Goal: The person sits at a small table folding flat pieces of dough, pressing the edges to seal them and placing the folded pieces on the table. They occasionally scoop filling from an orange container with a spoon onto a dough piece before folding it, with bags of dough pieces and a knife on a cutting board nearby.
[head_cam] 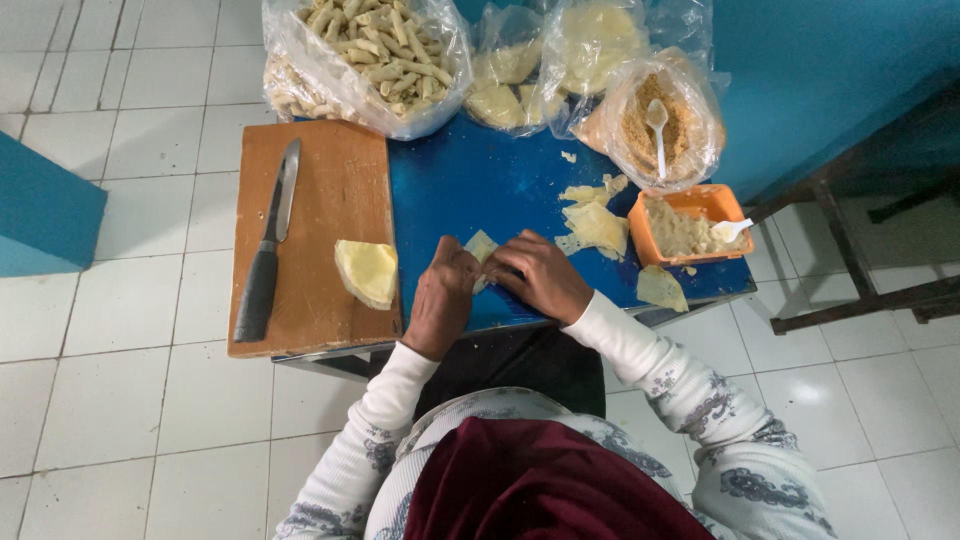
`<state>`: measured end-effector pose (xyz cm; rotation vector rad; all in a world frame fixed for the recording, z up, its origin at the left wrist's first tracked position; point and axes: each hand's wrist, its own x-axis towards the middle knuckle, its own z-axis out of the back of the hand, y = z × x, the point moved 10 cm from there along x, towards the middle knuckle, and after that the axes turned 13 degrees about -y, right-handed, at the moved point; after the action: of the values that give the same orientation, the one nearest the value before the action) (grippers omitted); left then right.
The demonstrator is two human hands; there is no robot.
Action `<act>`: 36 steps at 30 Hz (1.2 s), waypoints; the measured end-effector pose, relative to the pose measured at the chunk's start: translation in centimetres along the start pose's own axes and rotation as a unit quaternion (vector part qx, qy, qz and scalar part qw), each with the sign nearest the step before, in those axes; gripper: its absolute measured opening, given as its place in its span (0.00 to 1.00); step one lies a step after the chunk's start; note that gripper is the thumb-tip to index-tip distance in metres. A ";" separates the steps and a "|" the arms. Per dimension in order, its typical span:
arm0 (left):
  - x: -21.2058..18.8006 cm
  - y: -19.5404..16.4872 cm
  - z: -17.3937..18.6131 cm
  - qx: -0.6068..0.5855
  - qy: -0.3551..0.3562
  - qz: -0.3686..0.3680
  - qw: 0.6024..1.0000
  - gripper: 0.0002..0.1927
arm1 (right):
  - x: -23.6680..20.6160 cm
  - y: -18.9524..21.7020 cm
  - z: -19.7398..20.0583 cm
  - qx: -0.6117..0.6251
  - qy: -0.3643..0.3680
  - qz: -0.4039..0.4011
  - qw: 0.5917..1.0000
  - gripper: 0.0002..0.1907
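Maroon cloth and white patterned sleeves fill the bottom of the view, and from them both hands reach to the near edge of the blue table (480, 190). Left hand (442, 297) and right hand (540, 277) are curled and pressed together around 1 pale dough wrapper (481, 245), fingertips pinching its edges. That sheet looks thin, soft, light and easily torn, so a gentle hold at the folded edges seems best. Beside the left hand, on a wooden cutting board (330, 170), lie a wrapper stack (367, 270) and a dark-handled knife (270, 240). At the far edge stand clear plastic bags: 1 of finished rolls (375, 50), 1 of pale sheets (590, 40), 1 of brown crumbs (660, 125) with a white spoon. An orange tub (690, 225) holds pale filling.
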<state>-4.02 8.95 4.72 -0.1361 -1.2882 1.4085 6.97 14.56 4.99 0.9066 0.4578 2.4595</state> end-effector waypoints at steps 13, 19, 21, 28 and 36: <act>0.2 -0.4 0.0 -0.001 0.031 0.012 0.999 0.04 | -1.7 0.6 1.7 -0.003 -0.061 0.003 0.998 0.19; 0.0 -0.1 -0.2 0.002 0.031 0.003 1.000 0.04 | -2.2 0.9 1.9 -0.049 -0.108 0.022 0.993 0.07; 0.0 0.1 -0.2 0.006 0.028 0.009 1.000 0.04 | -2.3 1.4 2.3 -0.053 -0.117 0.045 0.991 0.08; 0.2 0.2 -0.3 0.014 0.031 0.005 0.999 0.03 | -3.2 1.9 4.5 -0.067 -0.100 0.059 0.991 0.08; -0.4 -0.3 -0.1 0.015 0.021 -0.008 1.000 0.04 | -1.2 1.1 1.7 -0.025 -0.076 0.046 0.996 0.16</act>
<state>-3.62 8.66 4.64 -0.1336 -1.2312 1.4027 8.54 13.23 6.17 1.1070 0.3063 2.4492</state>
